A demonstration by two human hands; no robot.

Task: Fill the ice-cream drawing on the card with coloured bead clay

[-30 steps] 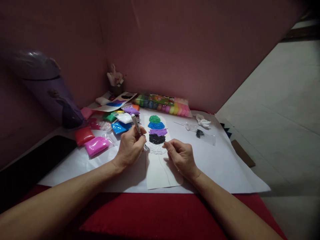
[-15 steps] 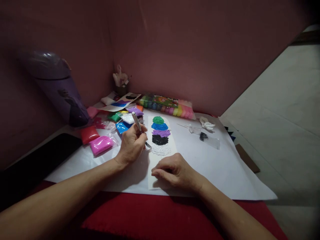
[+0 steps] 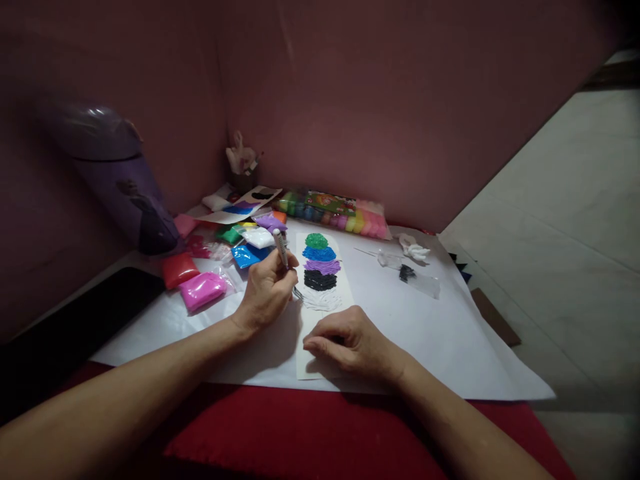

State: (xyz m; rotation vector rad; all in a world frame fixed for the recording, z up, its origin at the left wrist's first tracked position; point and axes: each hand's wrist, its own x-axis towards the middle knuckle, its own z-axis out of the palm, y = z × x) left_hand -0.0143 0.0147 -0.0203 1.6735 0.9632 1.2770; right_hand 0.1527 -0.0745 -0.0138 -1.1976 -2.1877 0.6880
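My left hand [image 3: 267,290] is closed around a small fork [image 3: 281,248] with a pale patterned handle. Its dark tines point down at the left edge of a white clay patch [image 3: 323,300]. That patch lies on a narrow cream card [image 3: 313,357], below black [image 3: 320,280], purple [image 3: 323,267], blue [image 3: 319,253] and green [image 3: 317,240] textured clay patches. My right hand [image 3: 353,343] rests on the card's lower part, fingers curled and thumb against the index finger, with nothing visible in it.
Clay packets [image 3: 203,290] lie left of the card, beside a black object [image 3: 95,313]. A purple container [image 3: 117,173] stands behind them. At the back are a coloured card [image 3: 245,205] and a bagged clay set [image 3: 335,212]. Clear wrappers [image 3: 423,283] and white clay [image 3: 414,248] lie right.
The fork's handle has tipped to the right and more upright as my left hand shifted slightly. My right hand and the card stay where they were.
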